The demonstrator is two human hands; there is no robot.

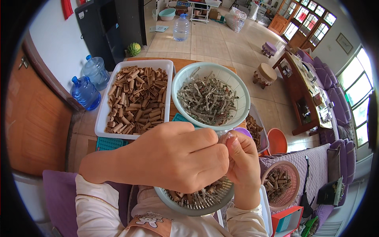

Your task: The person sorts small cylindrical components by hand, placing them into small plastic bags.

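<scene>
My left hand (169, 158) reaches across the middle, its fingers curled closed and the back of the hand facing up. Close against it, my right hand (244, 164) pinches with thumb and finger. A small, clear, plastic-like scrap (225, 135) shows between the two hands; what else they hold is hidden. Below them a grey slotted basket (173, 206) rests at my lap, with brown pieces and pale strips inside, partly covered by my left hand. Just beyond the hands stands a pale green colander (244, 98) heaped with thin, twisted grey-green strips.
A white tray (103, 106) full of short brown tube pieces lies at the left on the wooden table (185, 62). At right are a pink basket (296, 177) of similar pieces, a red-orange basin (277, 140) and an open red box (290, 221). Blue water jugs (87, 93) stand left.
</scene>
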